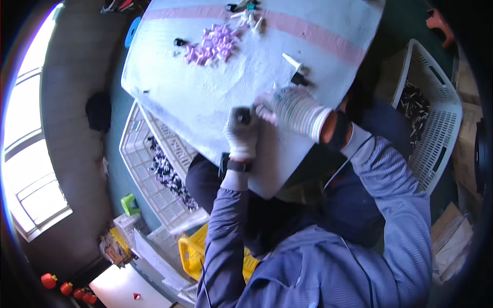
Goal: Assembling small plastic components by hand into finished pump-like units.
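left hand (241,134), fingers curled, holds a black piece (241,116), likely light, stiff, best pinched side-on. whether the right hand (294,109) grips anything, i cannot tell.

Worn are a striped blue-grey jacket (318,267), pale knit gloves (300,108) and dark wristbands (239,166).

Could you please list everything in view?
Wide covered table: one, white, pink-striped, top centre
Small plastic pieces: one pile, lilac, tabletop
Tapered plastic pieces: several, white, tabletop
Round caps: several, black, tabletop
Perforated plastic baskets: at least two, white, either side
Slotted plastic basket: one, yellow, bottom
Plastic object: one, green, lower left
Bright window: one, white, far left
Left grip: one, white glove, around dark round piece
Right grip: one, white striped glove, beside it
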`<control>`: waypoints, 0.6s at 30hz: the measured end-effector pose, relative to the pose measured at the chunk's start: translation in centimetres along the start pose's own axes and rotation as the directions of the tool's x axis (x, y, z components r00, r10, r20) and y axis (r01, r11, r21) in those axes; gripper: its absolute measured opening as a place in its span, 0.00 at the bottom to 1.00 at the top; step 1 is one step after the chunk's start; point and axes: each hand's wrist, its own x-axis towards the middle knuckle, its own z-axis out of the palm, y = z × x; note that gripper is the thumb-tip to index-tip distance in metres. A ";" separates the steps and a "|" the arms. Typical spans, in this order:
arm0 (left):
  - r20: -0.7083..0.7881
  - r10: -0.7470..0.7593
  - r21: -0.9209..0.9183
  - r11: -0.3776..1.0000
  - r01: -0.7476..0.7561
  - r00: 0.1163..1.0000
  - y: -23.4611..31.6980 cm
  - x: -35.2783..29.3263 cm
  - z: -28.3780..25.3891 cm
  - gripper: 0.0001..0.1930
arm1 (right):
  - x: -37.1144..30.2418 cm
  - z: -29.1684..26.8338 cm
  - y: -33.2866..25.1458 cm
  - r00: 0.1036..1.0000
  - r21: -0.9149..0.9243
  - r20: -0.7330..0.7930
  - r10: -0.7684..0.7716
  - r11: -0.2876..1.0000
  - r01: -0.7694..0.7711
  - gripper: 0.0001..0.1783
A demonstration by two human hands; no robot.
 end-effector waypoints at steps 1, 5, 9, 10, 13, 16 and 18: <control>-0.007 0.053 0.070 0.996 -0.052 0.999 -0.5 0.2 0.7 0.12 | -0.1 0.1 0.3 1.000 -0.009 -0.002 -0.003 1.000 0.003 0.18; -0.048 -0.131 0.059 0.989 0.134 0.990 0.2 -0.2 1.9 0.12 | 0.0 1.3 2.1 0.996 -0.037 -0.074 -0.049 0.998 0.047 0.18; 0.135 -0.298 -0.107 0.944 0.313 0.945 0.9 0.5 0.4 0.11 | 0.2 1.1 1.1 0.994 0.060 -0.102 -0.037 0.997 0.043 0.16; 0.201 -0.312 -0.129 0.931 0.340 0.929 0.0 0.5 0.2 0.15 | 0.3 1.2 0.9 0.990 0.121 -0.136 -0.039 0.991 0.056 0.15; 0.204 -0.200 -0.255 0.934 0.250 0.958 1.5 -0.3 0.3 0.16 | 0.6 1.9 1.4 0.995 0.092 -0.103 -0.006 0.996 0.016 0.14; 0.277 -0.194 -0.306 0.910 0.278 0.941 1.6 -0.6 -0.4 0.18 | 0.8 2.0 1.2 0.992 0.084 -0.123 -0.010 0.996 0.020 0.14; 0.279 -0.186 -0.292 0.918 0.267 0.942 1.6 -0.7 -0.6 0.18 | 0.8 2.2 1.2 0.993 0.097 -0.116 -0.019 0.995 0.030 0.14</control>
